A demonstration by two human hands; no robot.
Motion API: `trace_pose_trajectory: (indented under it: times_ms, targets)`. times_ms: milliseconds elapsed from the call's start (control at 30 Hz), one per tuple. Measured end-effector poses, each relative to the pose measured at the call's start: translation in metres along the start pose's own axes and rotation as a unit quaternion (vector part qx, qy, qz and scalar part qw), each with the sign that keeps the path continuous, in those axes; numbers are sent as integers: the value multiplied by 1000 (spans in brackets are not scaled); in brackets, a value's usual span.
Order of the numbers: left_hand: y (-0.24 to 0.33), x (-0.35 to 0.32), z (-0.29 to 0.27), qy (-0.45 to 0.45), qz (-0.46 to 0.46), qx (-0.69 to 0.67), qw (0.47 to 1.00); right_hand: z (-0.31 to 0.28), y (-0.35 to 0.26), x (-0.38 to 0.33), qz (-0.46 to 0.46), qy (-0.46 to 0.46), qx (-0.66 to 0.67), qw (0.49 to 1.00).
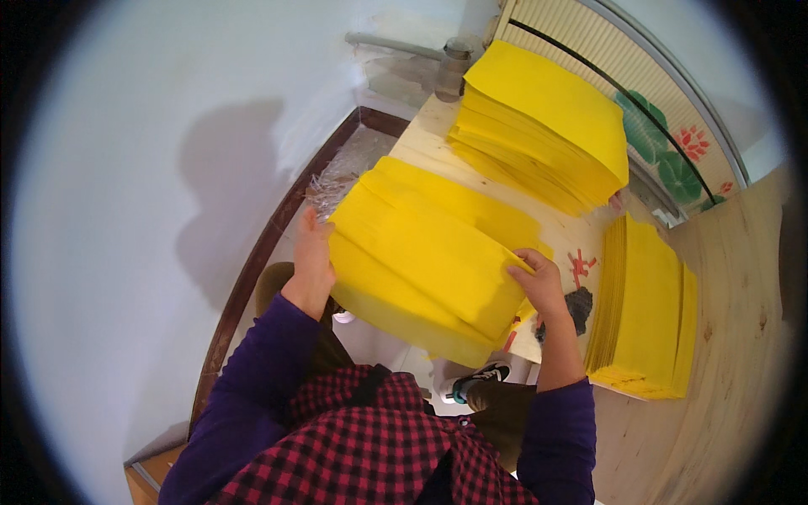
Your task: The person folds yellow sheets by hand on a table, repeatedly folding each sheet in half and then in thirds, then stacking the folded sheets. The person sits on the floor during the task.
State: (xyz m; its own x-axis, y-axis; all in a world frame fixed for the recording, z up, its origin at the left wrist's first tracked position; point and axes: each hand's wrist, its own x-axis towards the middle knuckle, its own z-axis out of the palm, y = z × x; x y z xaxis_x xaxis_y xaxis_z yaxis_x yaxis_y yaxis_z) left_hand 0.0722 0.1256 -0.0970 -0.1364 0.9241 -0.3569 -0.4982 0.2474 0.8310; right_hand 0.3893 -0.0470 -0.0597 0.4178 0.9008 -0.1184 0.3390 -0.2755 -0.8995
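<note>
Several yellow paper sheets point(421, 252) lie overlapped between my two hands, tilted, with a thinner, paler sheet edge hanging below. My left hand point(311, 265) grips their left edge, with the thumb upright and the other fingers mostly hidden. My right hand point(540, 284) pinches their right edge between thumb and fingers. Just behind them, more yellow paper point(463, 198) rests on the wooden table. A tall stack of yellow sheets point(539, 118) stands farther back. Another yellow stack point(644, 311) stands to the right of my right hand.
Small red strips point(581, 265) and a dark crumpled piece point(579, 309) lie on the pale wooden table point(551, 223). A clear jar point(454, 67) stands at the back corner. A slatted panel with painted flowers point(665, 126) borders the far right. A white wall point(126, 210) rises on the left.
</note>
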Motion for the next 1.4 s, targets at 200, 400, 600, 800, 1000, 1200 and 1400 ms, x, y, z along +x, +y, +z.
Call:
trace_pose_trajectory:
  times_ms: [200,400,600,800,1000,1200,1400]
  targets:
    - [23,46,24,-303,396,449,742,3,-2,6,18,2,-1,1000]
    - [-28,62,71,-373,459,596,543,6,5,11,20,6,8,1000]
    - [-39,61,66,-394,421,606,548,7,14,16,0,27,-42,999]
    - [-36,58,64,-390,448,592,545,15,14,19,-54,42,-173,983]
    - [-30,56,60,-404,454,605,514,42,6,16,-186,22,-275,943]
    - [-33,56,57,-401,455,598,524,71,2,30,-206,28,-302,931]
    - [-35,57,55,-393,474,584,528,92,1,39,-191,53,-306,931]
